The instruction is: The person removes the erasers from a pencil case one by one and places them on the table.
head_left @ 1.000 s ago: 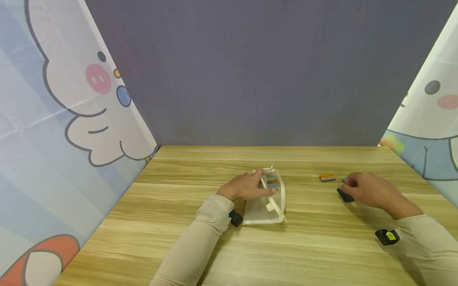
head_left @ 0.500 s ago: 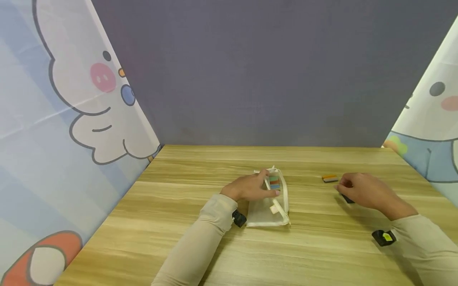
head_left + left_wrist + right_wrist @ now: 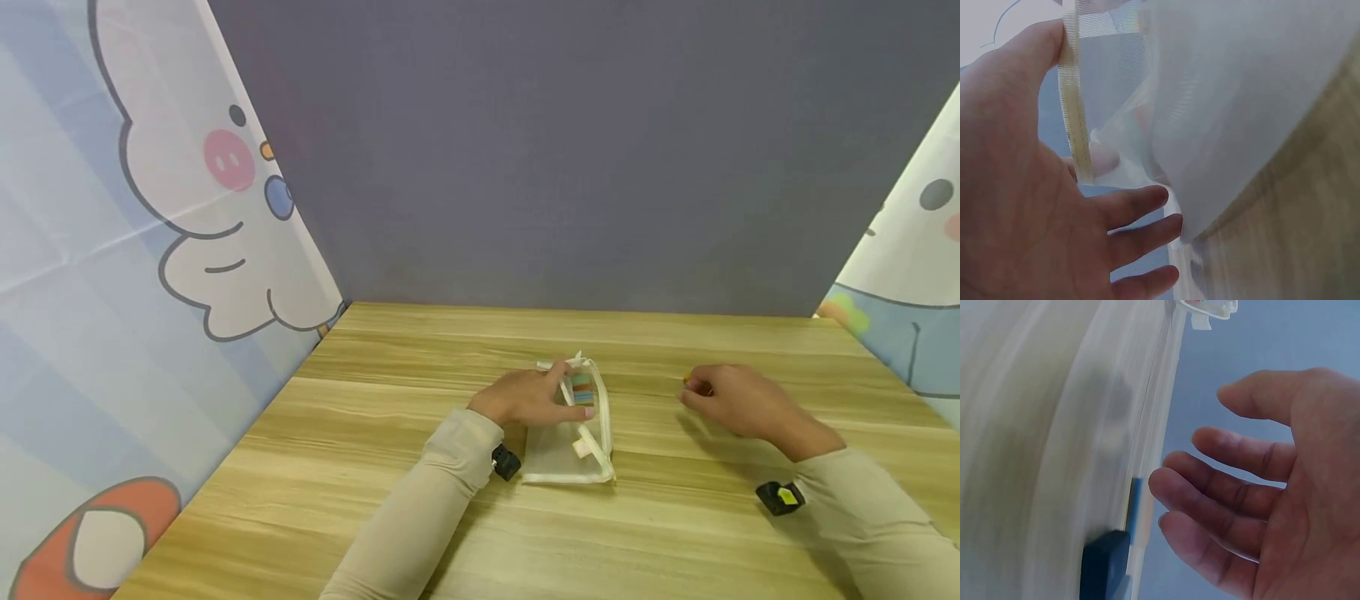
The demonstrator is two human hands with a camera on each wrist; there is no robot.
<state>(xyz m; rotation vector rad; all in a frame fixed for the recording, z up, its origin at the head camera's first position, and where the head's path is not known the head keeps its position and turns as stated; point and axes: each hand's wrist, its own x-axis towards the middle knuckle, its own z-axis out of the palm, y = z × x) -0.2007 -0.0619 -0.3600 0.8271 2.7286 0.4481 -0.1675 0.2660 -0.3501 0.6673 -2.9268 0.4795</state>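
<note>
A white see-through mesh pouch [image 3: 551, 458] with a pale zip edge lies on the wooden table, its mouth spread. My left hand [image 3: 528, 398] holds that edge; in the left wrist view the thumb is at the zip strip and a finger shows through the mesh behind it. Inside the pouch is a small stack of green, orange and blue strips [image 3: 582, 388]. To the right, my right hand [image 3: 738, 406] hovers at a small orange piece [image 3: 686, 381], mostly hidden by the fingers. In the right wrist view the fingers are loosely bent, with nothing between them.
A black block [image 3: 1105, 565] and a thin blue piece [image 3: 1135, 509] lie on the table below the right hand. A grey panel [image 3: 562, 167] stands behind the table [image 3: 420, 333], and printed cloth [image 3: 90, 333] hangs at the left side.
My right hand has moved left from above the black block to the orange piece, covering most of it. My left hand stays at the pouch. The head view has turned slightly.
</note>
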